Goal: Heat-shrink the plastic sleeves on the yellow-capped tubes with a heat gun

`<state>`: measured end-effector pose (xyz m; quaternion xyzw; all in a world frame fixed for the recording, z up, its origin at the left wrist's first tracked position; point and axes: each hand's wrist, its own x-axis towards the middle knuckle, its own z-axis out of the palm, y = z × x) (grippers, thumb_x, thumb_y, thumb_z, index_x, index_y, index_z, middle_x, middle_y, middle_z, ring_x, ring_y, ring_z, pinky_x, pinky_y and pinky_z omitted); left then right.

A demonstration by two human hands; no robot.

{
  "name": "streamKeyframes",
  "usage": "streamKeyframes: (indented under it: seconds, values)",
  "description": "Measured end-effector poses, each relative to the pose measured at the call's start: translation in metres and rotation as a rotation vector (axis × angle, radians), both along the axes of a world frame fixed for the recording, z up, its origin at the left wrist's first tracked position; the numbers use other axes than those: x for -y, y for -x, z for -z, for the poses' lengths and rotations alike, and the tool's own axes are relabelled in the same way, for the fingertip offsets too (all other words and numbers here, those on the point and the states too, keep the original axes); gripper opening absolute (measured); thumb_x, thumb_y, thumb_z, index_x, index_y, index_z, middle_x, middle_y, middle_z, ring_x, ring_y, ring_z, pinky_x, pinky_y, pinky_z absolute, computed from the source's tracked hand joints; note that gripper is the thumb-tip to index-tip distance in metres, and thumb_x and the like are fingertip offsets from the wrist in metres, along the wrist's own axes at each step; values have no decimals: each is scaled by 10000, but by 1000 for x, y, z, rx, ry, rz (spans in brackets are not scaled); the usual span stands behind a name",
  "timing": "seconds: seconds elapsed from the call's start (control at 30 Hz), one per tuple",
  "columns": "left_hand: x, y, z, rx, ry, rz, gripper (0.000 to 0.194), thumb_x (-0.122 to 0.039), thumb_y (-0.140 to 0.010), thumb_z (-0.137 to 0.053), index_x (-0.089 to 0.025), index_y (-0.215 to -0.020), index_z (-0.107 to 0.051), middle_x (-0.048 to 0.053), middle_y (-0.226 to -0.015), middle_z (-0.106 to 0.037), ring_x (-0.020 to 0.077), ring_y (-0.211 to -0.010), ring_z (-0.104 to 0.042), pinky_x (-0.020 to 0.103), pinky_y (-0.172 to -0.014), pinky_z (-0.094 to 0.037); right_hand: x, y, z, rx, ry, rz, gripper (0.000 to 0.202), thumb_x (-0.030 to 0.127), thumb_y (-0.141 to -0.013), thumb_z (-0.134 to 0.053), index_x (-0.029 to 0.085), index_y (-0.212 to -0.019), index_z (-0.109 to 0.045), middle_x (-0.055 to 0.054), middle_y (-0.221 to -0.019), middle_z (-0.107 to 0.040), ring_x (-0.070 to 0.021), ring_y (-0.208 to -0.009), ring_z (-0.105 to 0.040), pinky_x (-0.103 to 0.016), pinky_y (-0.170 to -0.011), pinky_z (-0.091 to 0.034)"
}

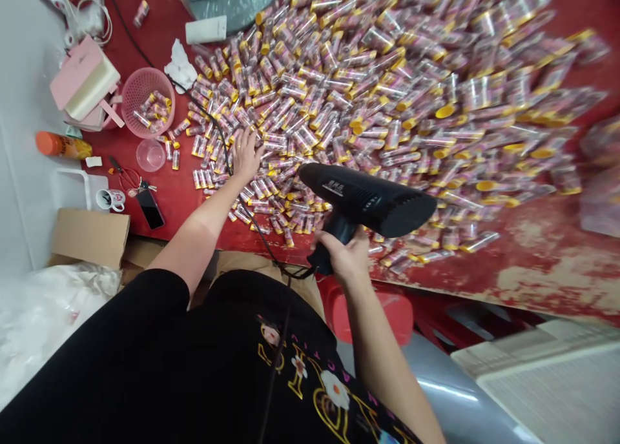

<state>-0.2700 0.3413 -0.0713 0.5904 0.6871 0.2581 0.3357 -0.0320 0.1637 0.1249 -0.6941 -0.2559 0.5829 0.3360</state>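
Observation:
My right hand [352,255] is wrapped round the handle of a black hair dryer [358,195], held above the near side of the pile with its narrow end toward the left. Under and beyond it spreads a big heap of small clear plastic tubes [310,102] with yellow ends and pinkish printing. My left hand [246,155] lies flat on the left part of the heap, fingers apart and touching the tubes. The dryer's black cord [261,234] runs from the handle past my left wrist toward the far left.
On the red table [523,263] at left are a pink basket [126,108] holding several tubes, a clear bowl [150,155], scissors [126,178], a phone [150,208], a mug [110,200] and an orange-capped bottle [62,145]. A red stool [394,318] stands below the near edge.

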Motion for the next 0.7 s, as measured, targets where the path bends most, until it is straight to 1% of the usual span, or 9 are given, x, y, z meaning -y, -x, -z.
streamKeyframes:
  seconds: [0.07, 0.13, 0.27, 0.37, 0.43, 0.5, 0.57, 0.63, 0.7]
  values:
    - [9, 1, -4, -23, -3, 26, 421, -391, -923, -676, -251, -1318, -639, 111, -1605, -443, 288, -1581, -223, 522, -1311, -98, -10, 8, 1, -5, -7, 3, 380, 388, -606, -805, 240, -860, -564, -13, -763, -619, -150, -550, -533, -311, -483, -503]
    - [12, -3, -5, -42, -18, 1, 388, -418, -887, -736, -256, -1234, -677, 111, -1602, -440, 309, -1590, -183, 554, -1307, -79, -25, 15, 3, 41, -48, -13, 378, 381, -575, -805, 237, -825, -561, -14, -727, -598, -152, -559, -527, -311, -491, -499]
    - [4, -23, -1, -25, -29, -54, 334, -415, -869, -771, -257, -1151, -685, 120, -1602, -421, 345, -1608, -66, 668, -1271, -26, -46, 21, 2, 83, -95, -87, 355, 393, -598, -792, 234, -800, -548, -10, -706, -572, -155, -555, -519, -323, -501, -490]
    - [-1, -36, -1, 20, -6, -34, 309, -362, -906, -738, -249, -1181, -657, 148, -1573, -438, 361, -1610, -49, 741, -1232, -45, -48, 15, -6, 128, -109, -71, 353, 396, -609, -789, 237, -813, -549, -2, -707, -577, -160, -554, -529, -333, -515, -493]
    - [0, -41, -4, 24, 0, 27, 300, -327, -930, -708, -248, -1211, -640, 157, -1514, -498, 360, -1599, -127, 722, -1244, -69, -44, 8, -11, 153, -102, -54, 355, 397, -602, -794, 235, -806, -553, 1, -696, -581, -163, -548, -534, -340, -527, -497]
    - [3, -45, -7, 26, -10, 136, 297, -300, -951, -677, -250, -1240, -626, 144, -1421, -580, 344, -1553, -283, 648, -1277, -116, -39, 1, -15, 162, -86, -41, 362, 397, -600, -801, 232, -817, -562, 0, -703, -591, -165, -549, -542, -346, -537, -506]
    - [5, -48, -10, 40, -22, 238, 334, -277, -965, -654, -246, -1293, -602, 122, -1351, -630, 323, -1481, -417, 572, -1286, -193, -33, -4, -18, 159, -63, -32, 375, 394, -602, -808, 233, -844, -572, -2, -726, -606, -169, -549, -548, -348, -531, -512]
    - [5, -53, -9, 76, -26, 287, 411, -254, -970, -636, -236, -1373, -560, 110, -1338, -639, 317, -1443, -468, 529, -1266, -269, -29, -7, -20, 143, -47, -24, 385, 396, -604, -818, 236, -858, -575, -4, -739, -616, -168, -537, -546, -348, -513, -514]
    - [4, -58, -7, 123, -21, 295, 472, -233, -983, -596, -220, -1448, -511, 111, -1359, -627, 326, -1454, -458, 518, -1245, -306, -26, -8, -22, 105, -35, -30, 382, 411, -613, -825, 238, -847, -578, -4, -719, -611, -166, -516, -537, -345, -487, -510]
